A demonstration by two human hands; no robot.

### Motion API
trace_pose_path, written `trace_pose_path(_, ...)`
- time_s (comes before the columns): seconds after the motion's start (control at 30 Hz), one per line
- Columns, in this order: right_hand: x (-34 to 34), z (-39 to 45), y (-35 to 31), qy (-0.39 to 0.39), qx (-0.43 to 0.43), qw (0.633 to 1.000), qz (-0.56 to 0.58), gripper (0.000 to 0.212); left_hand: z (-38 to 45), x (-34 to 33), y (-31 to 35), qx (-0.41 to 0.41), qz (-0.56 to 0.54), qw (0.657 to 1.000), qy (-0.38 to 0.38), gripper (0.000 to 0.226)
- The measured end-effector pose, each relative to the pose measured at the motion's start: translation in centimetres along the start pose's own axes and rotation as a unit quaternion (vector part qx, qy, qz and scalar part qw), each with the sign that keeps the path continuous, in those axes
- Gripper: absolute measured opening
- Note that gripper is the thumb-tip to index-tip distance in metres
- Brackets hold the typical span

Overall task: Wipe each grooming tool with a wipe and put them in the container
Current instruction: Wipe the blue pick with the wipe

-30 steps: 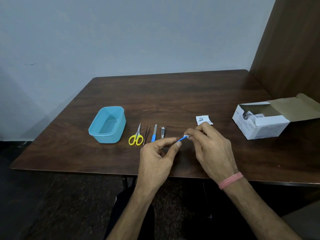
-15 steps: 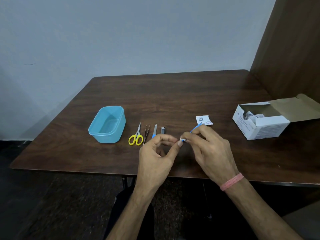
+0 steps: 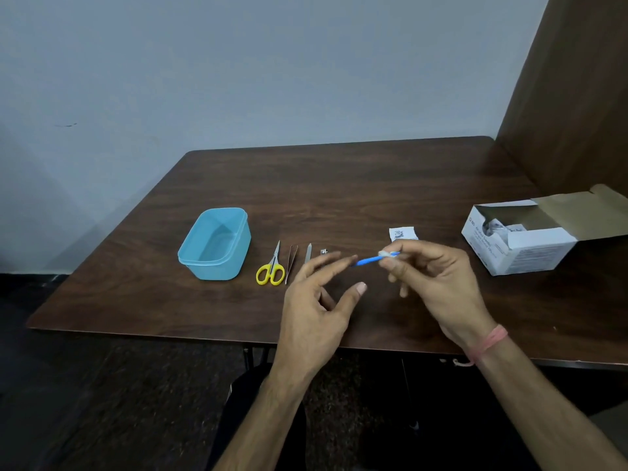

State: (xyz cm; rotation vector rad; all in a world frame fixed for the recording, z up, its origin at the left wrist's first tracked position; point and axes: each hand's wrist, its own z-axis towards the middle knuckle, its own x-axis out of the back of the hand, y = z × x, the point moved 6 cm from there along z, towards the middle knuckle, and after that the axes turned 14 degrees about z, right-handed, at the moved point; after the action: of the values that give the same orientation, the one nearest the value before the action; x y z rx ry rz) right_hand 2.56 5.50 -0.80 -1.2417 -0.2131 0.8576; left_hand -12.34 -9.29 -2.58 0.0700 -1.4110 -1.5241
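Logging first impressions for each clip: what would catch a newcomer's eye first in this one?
Most likely the two hands at centre front: the right hand pinches a small blue tool with a white wipe wrapped round it, while the left hand hangs open beside it. Next, the light blue container at left, with the yellow-handled scissors starting a row of tools beside it. An open white box sits at far right.

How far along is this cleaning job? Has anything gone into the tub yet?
Nothing yet: the blue container looks empty. In hand: the right hand pinches a blue tool with a white wipe; the left hand is open. Left: scissors, tweezers, nail file, nail clipper.
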Motion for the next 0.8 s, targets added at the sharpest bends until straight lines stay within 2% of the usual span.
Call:
trace_pose_path(0.07, 0.7, 0.2, 0.2, 0.008, -0.015, 0.999, 0.052, 0.019, 0.0, -0.1, 0.0, 0.004, -0.008, 1.0, -0.006, 0.036)
trace_pose_path(0.23, 1.0, 0.3, 0.9, 0.005, -0.047, 0.994, 0.095, 0.018, 0.1, -0.1, -0.2, 0.034, -0.014, 0.999, -0.002, 0.023)
trace_pose_path(0.37, 1.6, 0.5, 1.2, 0.02, -0.064, 0.988, 0.138, 0.041, 0.0, -0.1, -0.3, 0.052, -0.038, 0.998, -0.002, 0.015)
trace_pose_path(0.5, 1.6, 0.5, 1.2, 0.042, -0.067, 0.986, 0.145, 0.022, 0.1, -0.1, -0.6, 0.064, -0.054, 0.996, -0.009, 0.011)
trace_pose_path(0.63, 2.0, 0.5, 1.3, 0.069, -0.074, 0.981, 0.167, 0.012, -0.1, 0.1, -0.8, 0.091, -0.09, 0.992, -0.001, 0.007)
trace_pose_path(0.8, 1.1, 0.5, 1.5, 0.032, -0.042, 0.998, 0.035, 0.012, -0.1, 0.4, -0.9, 0.1, -0.115, 0.988, 0.006, 0.007)
